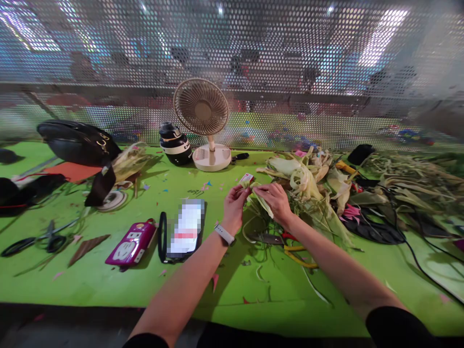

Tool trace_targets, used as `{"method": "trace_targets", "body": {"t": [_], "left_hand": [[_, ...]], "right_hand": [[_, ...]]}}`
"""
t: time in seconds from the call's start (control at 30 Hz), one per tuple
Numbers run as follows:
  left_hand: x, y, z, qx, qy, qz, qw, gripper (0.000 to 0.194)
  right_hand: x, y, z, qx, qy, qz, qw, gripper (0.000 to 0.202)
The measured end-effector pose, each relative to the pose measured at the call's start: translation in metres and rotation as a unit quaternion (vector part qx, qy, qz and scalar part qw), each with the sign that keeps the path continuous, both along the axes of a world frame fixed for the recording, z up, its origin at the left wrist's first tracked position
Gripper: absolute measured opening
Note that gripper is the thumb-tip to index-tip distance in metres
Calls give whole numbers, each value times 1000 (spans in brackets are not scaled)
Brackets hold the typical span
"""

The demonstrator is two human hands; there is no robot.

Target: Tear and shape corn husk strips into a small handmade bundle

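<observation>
Over the middle of the green table, my left hand (235, 200) pinches a pale green strip of corn husk (263, 201). Close against it, my right hand (274, 199) has its fingers closed on the same husk, which hangs down below them. A light band is on my left wrist. Just right of my right hand lies a heap of corn husks (302, 176), some curled and drying. Scissors with yellow and red handles (299, 256) rest beneath my right forearm, partly hidden by it. A small white and red box (247, 178) sits just beyond my fingertips.
A smartphone (186, 227) and a purple device (132, 244) lie to the left, with black scissors (50, 238) farther out. A fan (202, 108), a black bottle (175, 145) and a black bag (78, 140) stand along the perforated screen (271, 106). Cables (416, 261) trail at right.
</observation>
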State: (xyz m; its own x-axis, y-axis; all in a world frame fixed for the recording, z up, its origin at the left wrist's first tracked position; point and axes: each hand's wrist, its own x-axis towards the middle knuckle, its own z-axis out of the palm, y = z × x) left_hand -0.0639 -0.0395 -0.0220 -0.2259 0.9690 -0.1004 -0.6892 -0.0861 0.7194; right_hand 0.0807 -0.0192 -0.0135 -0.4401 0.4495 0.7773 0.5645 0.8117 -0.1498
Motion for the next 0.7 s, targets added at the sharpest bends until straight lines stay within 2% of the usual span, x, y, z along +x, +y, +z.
{"method": "trace_targets", "body": {"t": [0.3,0.57,0.7], "left_hand": [[2,-1,-1,20,22,4,1000,37],[6,-6,5,38,56,-12,998,34],[8,-6,5,40,50,-19,998,34]], "right_hand": [[-1,2,-1,-2,21,10,1000,22],[-5,4,-5,-125,92,63,986,17],[-6,3,-4,-107,105,26,988,14]]}}
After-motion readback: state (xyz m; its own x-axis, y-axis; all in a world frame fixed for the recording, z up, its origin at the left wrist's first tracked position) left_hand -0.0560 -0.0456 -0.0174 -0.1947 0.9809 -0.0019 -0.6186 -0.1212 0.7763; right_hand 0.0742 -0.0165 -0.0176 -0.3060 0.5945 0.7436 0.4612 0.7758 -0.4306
